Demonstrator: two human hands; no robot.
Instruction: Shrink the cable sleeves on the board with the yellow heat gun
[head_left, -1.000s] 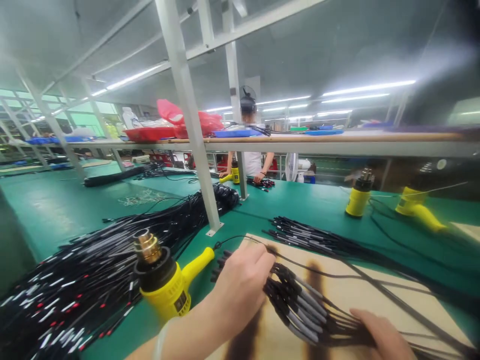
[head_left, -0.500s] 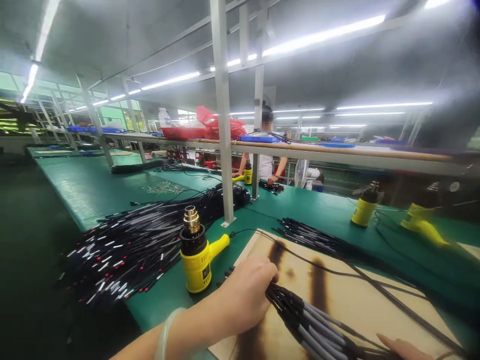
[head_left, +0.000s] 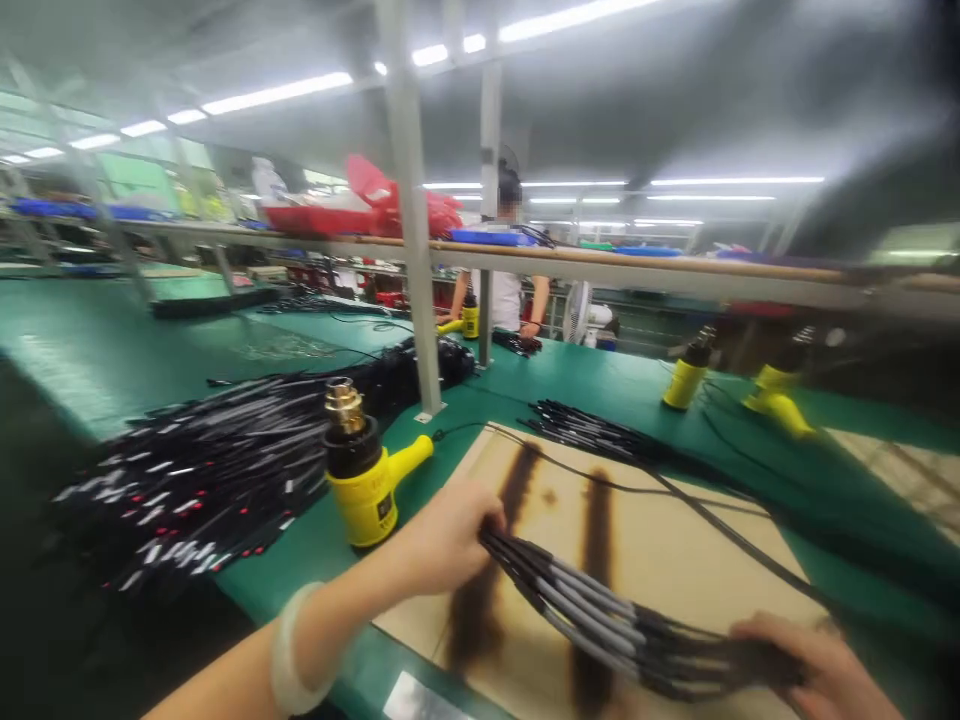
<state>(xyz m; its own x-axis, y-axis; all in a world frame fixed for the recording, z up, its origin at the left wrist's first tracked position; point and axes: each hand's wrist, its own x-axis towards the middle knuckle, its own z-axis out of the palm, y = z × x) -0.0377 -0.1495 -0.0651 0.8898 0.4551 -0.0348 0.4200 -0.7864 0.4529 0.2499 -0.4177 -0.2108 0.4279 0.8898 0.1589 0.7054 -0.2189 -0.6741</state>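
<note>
Head view shows the left hand [head_left: 448,535] closed on one end of a cable bundle [head_left: 600,620] and the right hand [head_left: 814,670] gripping the other over the scorched board [head_left: 675,540]; holding it taut and level, clear of the heat gun [head_left: 364,470], seems wise.

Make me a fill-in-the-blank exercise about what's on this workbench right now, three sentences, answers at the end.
1. Both hands, the left hand and the right hand, grip one bundle of ____.
2. The bundle lies over a scorched ____ board.
3. The heat gun beside the left hand has a body coloured ____.

Missing words: cables; wooden; yellow
</note>
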